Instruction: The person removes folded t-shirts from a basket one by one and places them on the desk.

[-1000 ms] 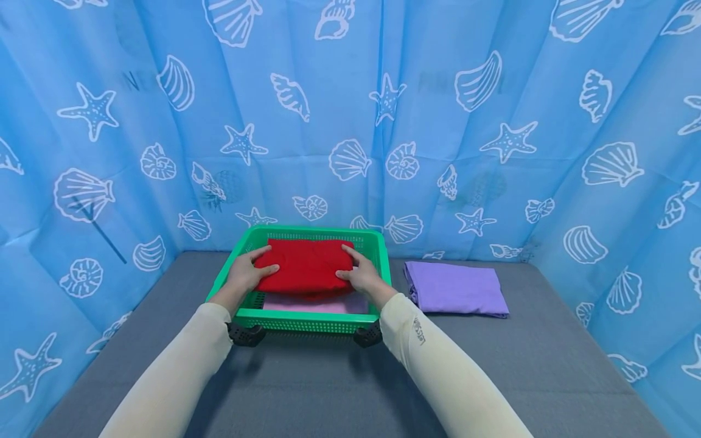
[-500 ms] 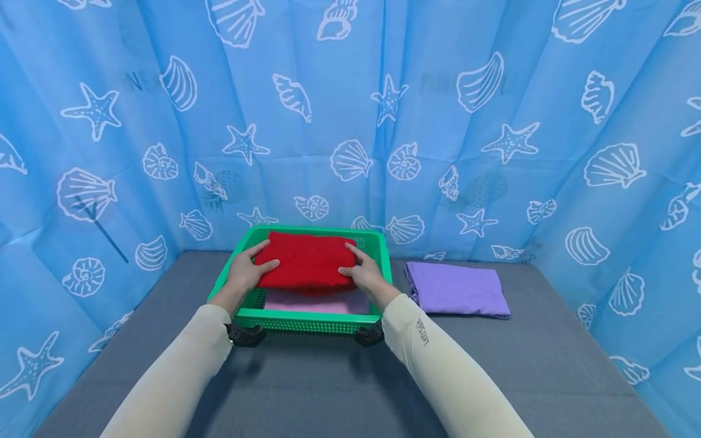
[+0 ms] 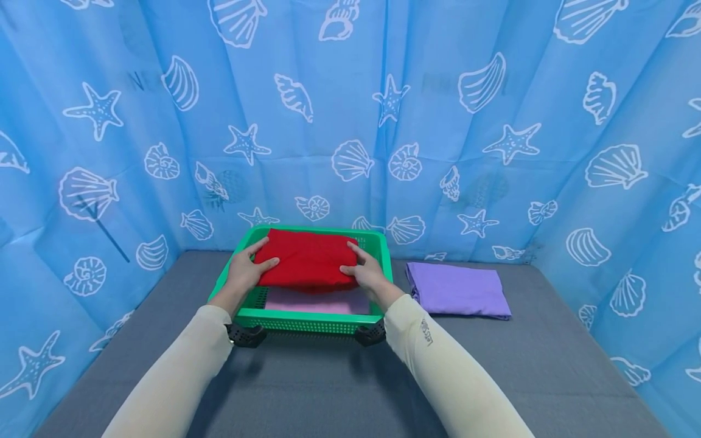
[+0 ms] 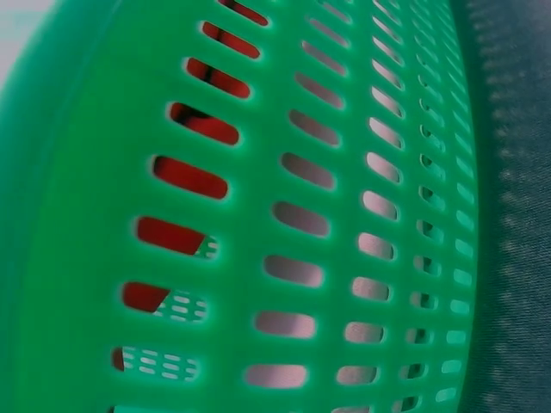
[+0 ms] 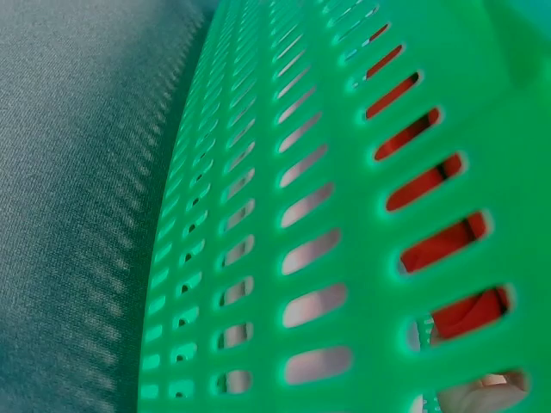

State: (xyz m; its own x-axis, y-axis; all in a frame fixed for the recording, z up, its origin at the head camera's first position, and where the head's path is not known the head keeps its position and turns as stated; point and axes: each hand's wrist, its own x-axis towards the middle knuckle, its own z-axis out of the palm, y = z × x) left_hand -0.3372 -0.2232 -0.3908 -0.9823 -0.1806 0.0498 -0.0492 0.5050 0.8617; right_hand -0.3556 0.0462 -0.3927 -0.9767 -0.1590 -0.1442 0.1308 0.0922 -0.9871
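While we look down from the head view, the folded red cloth (image 3: 304,260) sits at the top of the green basket (image 3: 306,317), raised above a pale pink cloth (image 3: 317,302) lying on the basket floor. We hold it at both ends. Our left hand (image 3: 244,274) grasps its left edge, thumb on top of the fabric and the other fingers along the side. Our right hand (image 3: 368,274) grasps the right edge the same way, thumb lying across the red surface. The cloth spans the gap between the two hands. Through the slots of the basket wall, both wrist views show red above and pale pink lower down. The basket stands on a grey surface (image 3: 339,389). Just right of it lies a folded purple cloth (image 3: 457,289), apart from the hands. Blue curtains (image 3: 383,121) printed with white shells and starfish close the scene behind and at the sides.
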